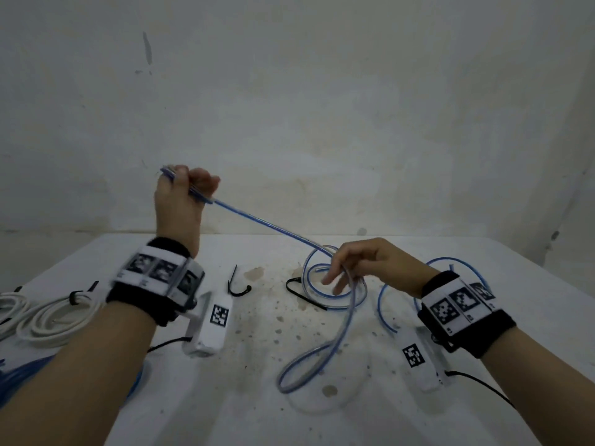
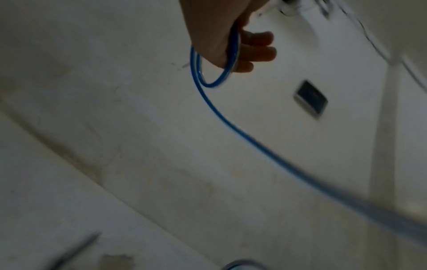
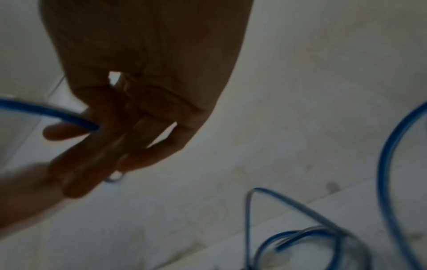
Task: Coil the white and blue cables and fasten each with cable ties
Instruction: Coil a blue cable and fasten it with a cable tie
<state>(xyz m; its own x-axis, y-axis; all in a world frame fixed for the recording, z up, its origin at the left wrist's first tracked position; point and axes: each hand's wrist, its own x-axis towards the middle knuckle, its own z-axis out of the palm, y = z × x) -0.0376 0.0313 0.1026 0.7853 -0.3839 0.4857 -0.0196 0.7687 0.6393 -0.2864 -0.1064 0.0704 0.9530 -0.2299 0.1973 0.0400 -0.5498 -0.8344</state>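
My left hand [image 1: 185,191] is raised above the table's far edge and grips a small loop of the blue cable [image 1: 273,230]. In the left wrist view that loop [image 2: 209,80] hangs round the hand [image 2: 231,45]. From there the cable runs taut down to my right hand [image 1: 354,265], whose loosely curled fingers [image 3: 129,118] hold it as it passes between them [image 3: 57,113]. Below the right hand more blue cable lies in loose loops [image 1: 304,272] on the table. A white cable [image 1: 48,320] lies coiled at the left, bound with a black tie [image 1: 77,297].
Two loose black cable ties [image 1: 230,283] [image 1: 306,299] lie on the stained white table [image 1: 257,349], between the hands. A bundle of blue cable [image 1: 19,381] sits at the lower left edge. A bare wall rises close behind the table.
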